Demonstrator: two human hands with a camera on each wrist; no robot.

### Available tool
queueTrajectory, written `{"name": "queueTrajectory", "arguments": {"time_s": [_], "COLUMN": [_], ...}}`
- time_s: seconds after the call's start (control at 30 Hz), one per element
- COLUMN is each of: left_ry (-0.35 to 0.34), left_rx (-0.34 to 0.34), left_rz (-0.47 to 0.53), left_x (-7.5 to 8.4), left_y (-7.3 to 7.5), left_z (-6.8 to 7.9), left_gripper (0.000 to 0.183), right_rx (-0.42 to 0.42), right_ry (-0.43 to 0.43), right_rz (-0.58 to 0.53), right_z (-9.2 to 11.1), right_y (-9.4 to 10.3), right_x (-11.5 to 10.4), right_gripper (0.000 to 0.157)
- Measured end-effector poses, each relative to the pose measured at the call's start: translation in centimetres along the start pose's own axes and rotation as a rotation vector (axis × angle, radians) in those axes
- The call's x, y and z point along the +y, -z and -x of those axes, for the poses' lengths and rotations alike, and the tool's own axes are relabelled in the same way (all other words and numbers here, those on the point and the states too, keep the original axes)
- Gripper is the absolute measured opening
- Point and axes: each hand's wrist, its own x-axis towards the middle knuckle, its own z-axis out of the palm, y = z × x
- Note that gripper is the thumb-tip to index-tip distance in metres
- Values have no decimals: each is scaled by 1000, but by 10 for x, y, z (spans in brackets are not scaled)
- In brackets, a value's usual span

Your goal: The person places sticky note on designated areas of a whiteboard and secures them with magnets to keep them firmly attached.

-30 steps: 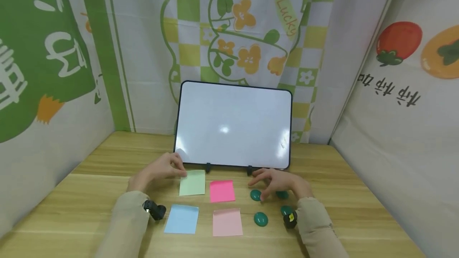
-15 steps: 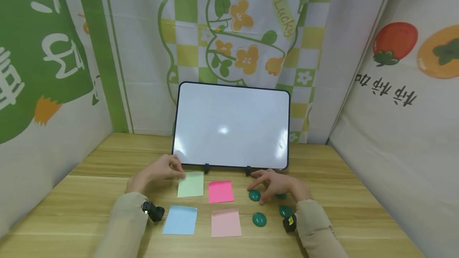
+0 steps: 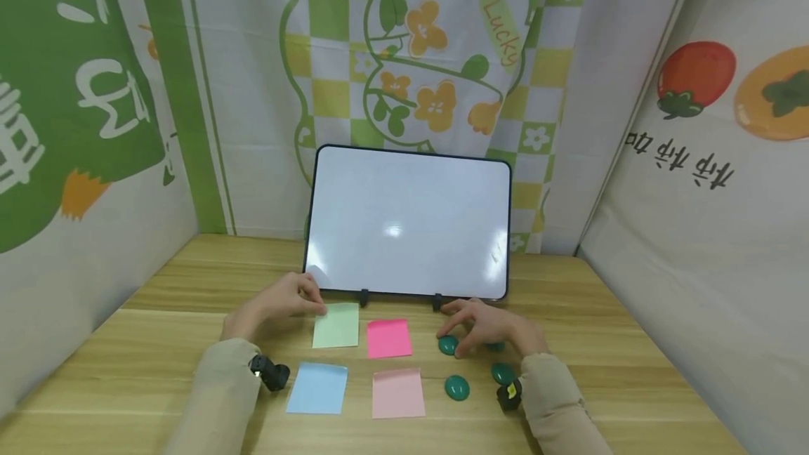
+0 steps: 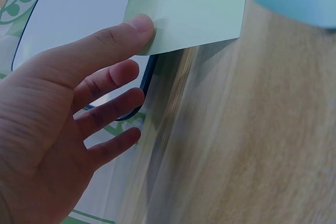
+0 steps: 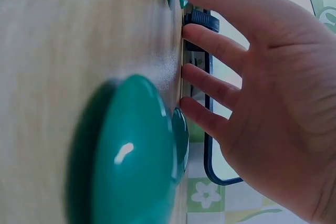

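**Pale green sticky note pinched at a corner, right hand about a disc**

Left of centre, low in the frame, your left hand (image 3: pixel 287 300) grips the pale green sticky note (image 3: pixel 336 328) by its upper-left corner. The left wrist view shows your thumb on its face and three fingers loosely bent; the corner hold probably leaves most of the sheet uncovered.

Right of centre, your right hand (image 3: pixel 488 323) has thumb and index finger either side of a glossy green domed disc (image 3: pixel 447 345), a spread that seems to suit its round edge. Whether they pinch it, I cannot tell.

At lower centre, the hot pink note (image 3: pixel 389 339), pale pink note (image 3: pixel 399 394) and light blue note (image 3: pixel 317 389) lie apart, presumably so each stays separately reachable. Mid-frame, the whiteboard (image 3: pixel 411 223) stands on two black feet (image 3: pixel 364 297), which appear to keep it propped.
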Motion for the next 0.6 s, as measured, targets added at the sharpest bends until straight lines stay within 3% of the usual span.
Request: {"name": "queueTrajectory", "arguments": {"time_s": [0.27, 0.6], "left_ry": [7, -4], "left_rx": [1, 9], "left_rz": [5, -1], "left_x": [1, 1], "left_y": [-1, 0], "left_z": [1, 1], "left_gripper": [9, 11], "right_rx": [-10, 3], "right_ry": [62, 34], "right_rz": [-19, -2], "right_z": [0, 0], "right_y": [1, 6], "right_x": [3, -1], "right_gripper": [38, 36]}}
